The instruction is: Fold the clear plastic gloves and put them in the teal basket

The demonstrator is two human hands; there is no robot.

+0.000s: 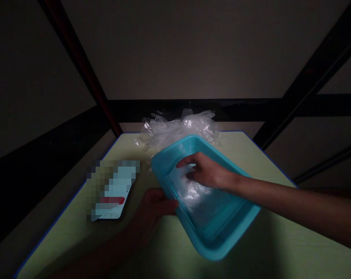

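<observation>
A turquoise plastic tray [219, 254] is held tilted above the table. My left hand [158, 205] is closed on its left rim, thumb over the edge and the other fingers partly hidden in shadow. Inside the tray, my right hand [204, 170] reaches in from the right with fingers curled around part of some thin clear plastic [193, 192], which looks like disposable gloves. Behind the tray a crumpled heap of the same clear plastic gloves [178, 130] lies at the table's far end.
A phone-like flat object [117, 193] with a pale, pixelated screen lies on the left of the pale green table [251, 155], which has a blue edge. A wall [193, 50] with dark beams rises behind. The light is dim.
</observation>
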